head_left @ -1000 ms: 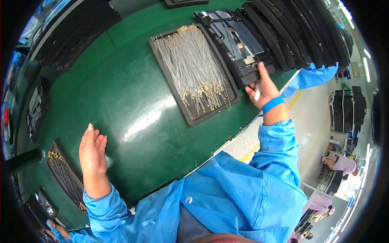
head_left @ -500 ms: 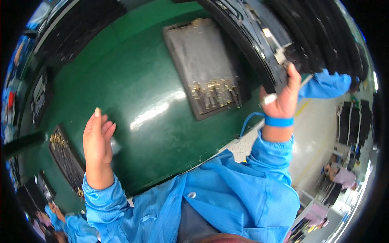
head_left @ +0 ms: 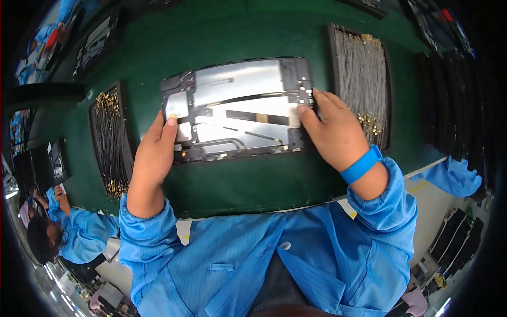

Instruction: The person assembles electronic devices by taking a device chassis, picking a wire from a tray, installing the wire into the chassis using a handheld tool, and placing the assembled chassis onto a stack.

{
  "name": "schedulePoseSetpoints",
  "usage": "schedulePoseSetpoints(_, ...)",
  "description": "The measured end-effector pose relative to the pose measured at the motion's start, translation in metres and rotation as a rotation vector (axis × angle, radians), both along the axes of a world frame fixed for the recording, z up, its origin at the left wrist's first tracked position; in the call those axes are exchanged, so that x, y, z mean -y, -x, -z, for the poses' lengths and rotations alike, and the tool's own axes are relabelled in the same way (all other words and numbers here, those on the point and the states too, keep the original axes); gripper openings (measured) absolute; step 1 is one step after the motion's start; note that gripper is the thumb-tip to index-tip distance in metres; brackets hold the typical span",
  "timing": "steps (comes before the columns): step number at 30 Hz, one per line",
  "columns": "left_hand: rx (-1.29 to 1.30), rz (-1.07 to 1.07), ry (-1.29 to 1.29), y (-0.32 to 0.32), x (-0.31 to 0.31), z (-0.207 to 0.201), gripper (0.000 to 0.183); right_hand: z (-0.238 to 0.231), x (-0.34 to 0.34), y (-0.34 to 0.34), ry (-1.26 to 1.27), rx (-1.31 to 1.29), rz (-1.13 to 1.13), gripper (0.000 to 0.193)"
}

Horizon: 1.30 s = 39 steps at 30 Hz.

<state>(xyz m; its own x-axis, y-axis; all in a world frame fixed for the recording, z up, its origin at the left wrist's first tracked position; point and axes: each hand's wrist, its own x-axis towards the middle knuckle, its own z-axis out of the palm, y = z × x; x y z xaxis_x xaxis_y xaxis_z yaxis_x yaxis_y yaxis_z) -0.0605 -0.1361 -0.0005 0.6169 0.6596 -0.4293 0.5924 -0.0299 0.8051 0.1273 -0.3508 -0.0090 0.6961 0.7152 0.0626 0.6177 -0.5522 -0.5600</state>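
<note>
A tablet without its back cover [head_left: 237,108] lies lengthwise across the space before me, its silver battery plates and black inner frame facing up. My left hand [head_left: 154,153] grips its left end, thumb on top by a pale square part. At the other end my right hand [head_left: 338,129] holds on, thumb over the edge and fingers behind the corner; a blue wrist strap [head_left: 362,164] circles that wrist. On the right stands a tray of grey cables [head_left: 390,100] with gold-coloured ends. A second tray, of black cables [head_left: 112,142], sits to the left of my left hand.
Green worktop [head_left: 243,185] spreads under everything. A row of upright black panels [head_left: 449,105] stands at the far right. Another open device [head_left: 95,45] lies at the back left. A co-worker in blue [head_left: 79,232] sits at the lower left.
My right hand has come from the panels at the right to the middle with the tablet. My left hand, free before, now holds its left end. The view has turned.
</note>
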Motion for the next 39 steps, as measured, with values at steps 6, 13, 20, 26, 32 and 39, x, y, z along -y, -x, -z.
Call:
schedulePoseSetpoints(6, -0.258, -0.185, -0.789, 0.035, -0.056, -0.005, 0.041, -0.02, 0.0, 0.028, -0.141, -0.169, 0.162, 0.045)
schedulePoseSetpoints(13, -0.267, -0.435, -0.787, 0.063, -0.071, 0.008, 0.031, -0.027, -0.023, 0.081, -0.187, -0.744, -0.291, 0.033)
schedulePoseSetpoints(20, -0.06, 0.078, -1.297, 0.043, -0.021, -0.024, 0.018, 0.0, -0.044, 0.095, -0.236, -0.633, -0.112, 0.03)
schedulePoseSetpoints(26, 0.155, 0.516, -1.265, 0.018, 0.024, -0.027, 0.028, -0.018, -0.053, 0.078, -0.143, -1.017, -0.151, 0.036)
schedulePoseSetpoints(32, 0.188, 0.539, -1.237, 0.022, 0.027, -0.025, 0.03, -0.026, -0.056, 0.065, -0.09, -1.109, -0.223, 0.035)
schedulePoseSetpoints(39, 0.244, 0.658, -0.916, 0.031, 0.052, -0.018, 0.034, -0.021, -0.042, 0.076, 0.168, -1.605, -0.098, 0.029)
